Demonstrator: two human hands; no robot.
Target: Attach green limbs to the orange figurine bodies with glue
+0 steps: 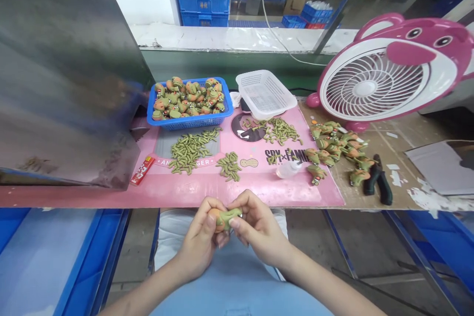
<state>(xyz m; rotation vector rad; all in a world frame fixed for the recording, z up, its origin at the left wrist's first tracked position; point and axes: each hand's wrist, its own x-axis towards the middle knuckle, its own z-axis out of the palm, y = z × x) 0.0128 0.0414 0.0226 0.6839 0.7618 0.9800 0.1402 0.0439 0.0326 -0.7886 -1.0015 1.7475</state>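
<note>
Held figure: the green-and-orange figurine (224,219) is sitting between the two hands, just in front of the pink mat's (177,194) near edge.
Left hand: the left hand (200,237) is pinching the figurine's orange end.
Right hand: the right hand (261,229) is gripping its green end with thumb and fingers.
Small green pieces: piles (229,166) are lying on the mat.
Loose figurines: a group (327,150) is resting at the mat's right edge.
Blue basket: the basket (196,121) is holding many figurines at the mat's far left.
</note>
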